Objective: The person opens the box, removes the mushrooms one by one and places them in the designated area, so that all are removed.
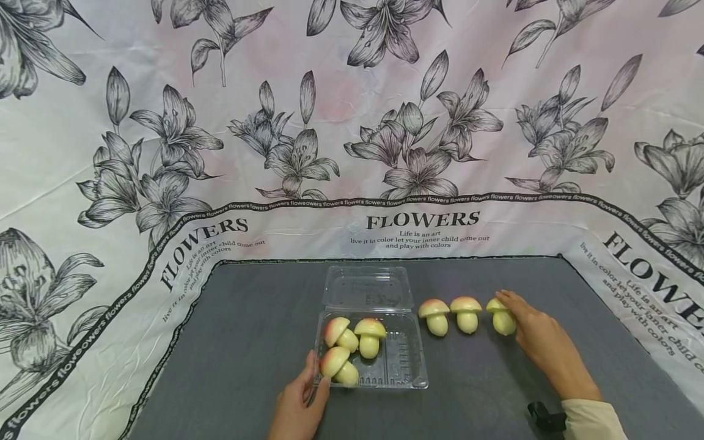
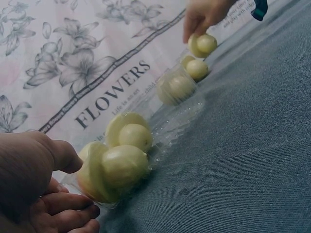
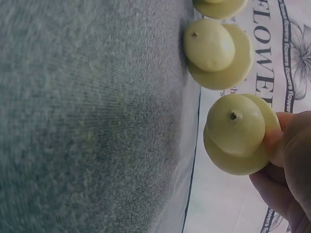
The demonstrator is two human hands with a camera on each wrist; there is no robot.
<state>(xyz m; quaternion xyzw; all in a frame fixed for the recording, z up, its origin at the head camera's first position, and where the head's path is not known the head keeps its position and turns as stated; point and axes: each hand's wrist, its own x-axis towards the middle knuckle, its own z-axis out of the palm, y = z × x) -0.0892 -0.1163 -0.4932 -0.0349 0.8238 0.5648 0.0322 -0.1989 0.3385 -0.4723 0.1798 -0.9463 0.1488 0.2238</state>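
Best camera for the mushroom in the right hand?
Right wrist: the mushroom is closest there, its stem end facing the camera, the right hand pinching its cap. Head shows it small, partly covered by the hand; left wrist, small near the top edge.

1. Head view: we look forward and down from the wearer's head, across the grey tabletop (image 1: 242, 342) to the flower-print cloth (image 1: 341, 104); farthest off and widest of the three.
2. Left wrist view: we look low and aslant past the left hand (image 2: 29, 167), close to the clear clamshell container (image 1: 412, 348), toward the right hand (image 2: 209, 14); tabletop slopes diagonally.
3. Right wrist view: turned on its side, tabletop at left, cloth at right; we face the held toy mushroom (image 3: 235, 124) stem end on, very near.
4. Overlap: we find the container in head and left wrist views; the held mushroom in all three.
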